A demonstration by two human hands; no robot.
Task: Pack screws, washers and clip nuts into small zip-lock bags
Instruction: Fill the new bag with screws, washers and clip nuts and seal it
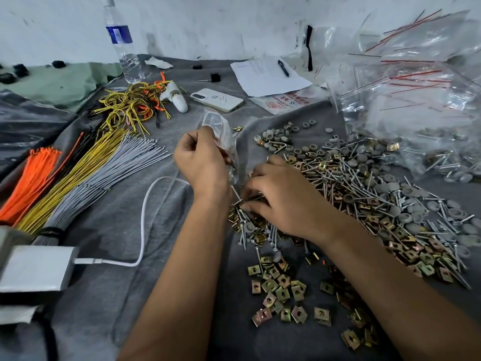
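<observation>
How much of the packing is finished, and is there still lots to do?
Some looks done: filled bags are heaped at the right. Right now the left hand holds a small bag with some pieces inside, while the right hand picks screws from the pile. Lots remains: many loose screws, grey washers and clip nuts still cover the cloth.

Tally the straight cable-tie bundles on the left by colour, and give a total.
Orange bundle: 1
Yellow bundle: 1
Grey bundle: 1
Total: 3
</observation>
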